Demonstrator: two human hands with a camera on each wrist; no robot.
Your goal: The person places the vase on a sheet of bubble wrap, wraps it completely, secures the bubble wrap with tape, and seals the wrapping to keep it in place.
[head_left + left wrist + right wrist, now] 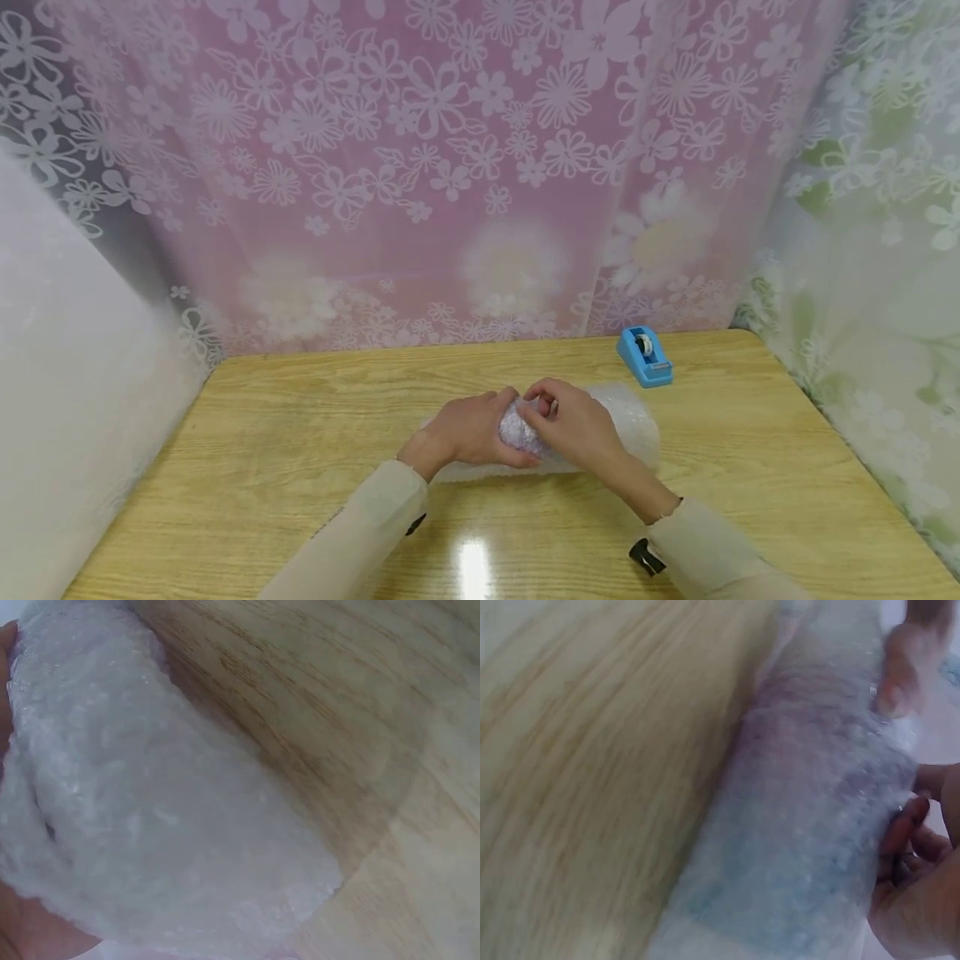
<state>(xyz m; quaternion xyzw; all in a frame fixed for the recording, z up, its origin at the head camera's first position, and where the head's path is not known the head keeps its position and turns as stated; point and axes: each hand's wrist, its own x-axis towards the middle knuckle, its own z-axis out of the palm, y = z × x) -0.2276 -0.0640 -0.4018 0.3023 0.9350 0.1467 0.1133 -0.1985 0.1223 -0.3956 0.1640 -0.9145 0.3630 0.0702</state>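
A long piece of clear bubble wrap [633, 425] lies across the table under both hands, rolled into a tube shape. Around its middle, a bunched part with a faint purple tint [517, 429] shows between the hands; what is inside is hidden. My left hand [468, 429] grips this part from the left, thumb toward me and fingers over the far side. From the right, my right hand [581, 427] bends its fingers and pinches the wrap at the top. In the right wrist view, curled fingers [907, 836] meet the wrap's edge. The left wrist view is filled mostly by crinkled wrap [150, 795].
A blue tape dispenser [645, 357] with a roll of tape stands at the back right of the wooden table [300, 400]. Flowered pink curtain [420, 167] hangs behind the far edge, with pale cloth at both sides.
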